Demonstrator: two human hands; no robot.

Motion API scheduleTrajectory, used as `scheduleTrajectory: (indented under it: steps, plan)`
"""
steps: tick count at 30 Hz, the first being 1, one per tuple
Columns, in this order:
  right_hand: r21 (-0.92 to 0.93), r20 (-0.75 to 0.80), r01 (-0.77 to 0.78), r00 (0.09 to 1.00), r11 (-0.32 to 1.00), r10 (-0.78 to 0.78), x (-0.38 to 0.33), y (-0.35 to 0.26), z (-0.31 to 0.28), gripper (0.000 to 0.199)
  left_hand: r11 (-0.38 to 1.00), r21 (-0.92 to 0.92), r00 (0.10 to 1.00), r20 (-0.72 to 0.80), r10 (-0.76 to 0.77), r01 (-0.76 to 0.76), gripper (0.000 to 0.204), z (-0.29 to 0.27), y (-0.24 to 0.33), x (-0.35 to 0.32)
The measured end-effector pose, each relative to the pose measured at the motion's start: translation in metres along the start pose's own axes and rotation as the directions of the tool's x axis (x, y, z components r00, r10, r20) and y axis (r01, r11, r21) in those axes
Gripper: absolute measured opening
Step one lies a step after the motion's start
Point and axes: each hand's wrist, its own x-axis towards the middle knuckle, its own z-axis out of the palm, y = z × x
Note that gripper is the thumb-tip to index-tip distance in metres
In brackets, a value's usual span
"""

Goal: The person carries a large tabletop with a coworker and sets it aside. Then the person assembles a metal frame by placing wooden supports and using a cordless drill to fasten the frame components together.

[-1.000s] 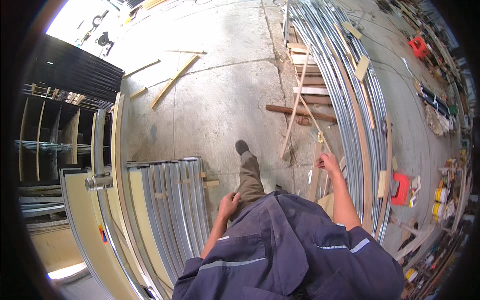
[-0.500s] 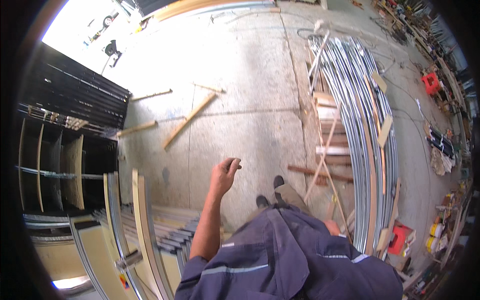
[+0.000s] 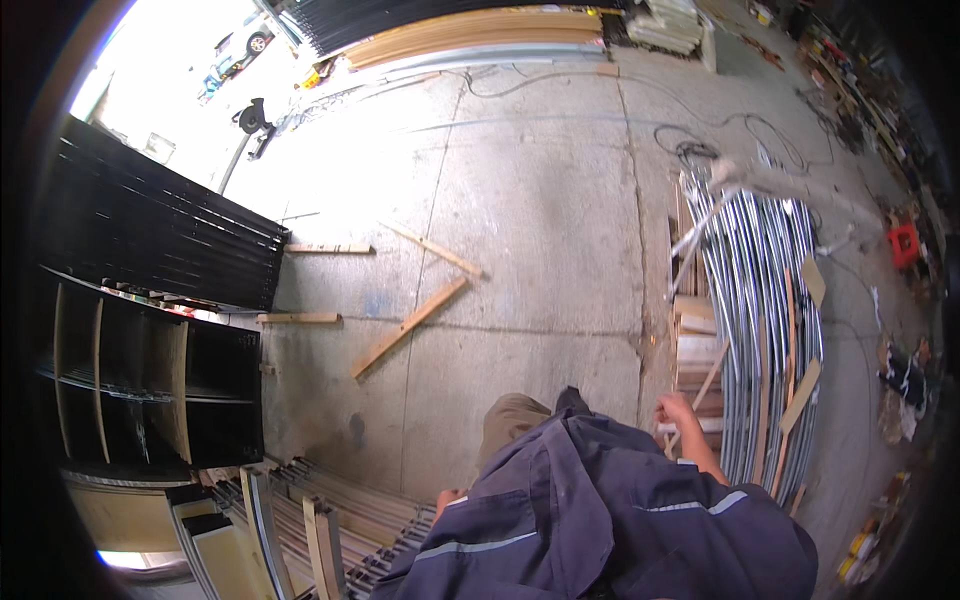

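Observation:
My right hand [image 3: 677, 411] is swung forward at my right side, its fingers curled in and nothing visible in them. Below it in the picture, the bundle of long grey metal tubes [image 3: 745, 270] lies on the floor, with wooden boards [image 3: 697, 348] along its left side. Only a small part of my left hand [image 3: 449, 498] shows beside my jacket, and its fingers are hidden. Nearest to that hand is a stack of metal-edged frames or panels [image 3: 350, 505] at the lower left.
Loose timber pieces [image 3: 412, 325] lie on the concrete floor ahead. Black racks [image 3: 170, 215] and a black shelf unit [image 3: 225, 360] stand at left. Stacked boards [image 3: 480, 35] and a trailing cable [image 3: 500, 92] are at the far side. A red crate [image 3: 903, 245] sits at right.
My left hand has swung back to my side, while my right hand has come forward. The view has shifted; floor timber and racks appear lower, and my feet have changed position as in walking.

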Motion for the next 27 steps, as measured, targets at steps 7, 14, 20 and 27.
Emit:
scheduleTrajectory:
  steps: [7,14,20,27]
  plan:
    - [0.163,0.079,0.425,0.894,0.89,-0.441,0.106,-0.378,0.067,0.022,0.983,-0.116,0.989,0.012,0.146,-0.144,0.047,-0.017,0.178,0.151]
    - [-0.006,0.178,0.228,0.958,0.974,-0.224,0.21,-0.431,0.073,0.025,0.947,-0.023,0.94,-0.132,0.314,-0.319,0.047,-0.208,0.431,0.39]
    - [-0.162,0.116,-0.048,0.991,0.986,0.068,0.24,-0.463,0.061,0.028,0.8,-0.247,0.83,-0.285,0.479,-0.546,0.046,-0.444,0.752,0.398]
    - [-0.859,0.313,0.392,0.911,0.329,-0.268,0.377,-0.626,0.049,0.033,0.736,-0.348,0.814,-0.242,0.528,-0.581,0.044,-0.521,0.916,0.479]
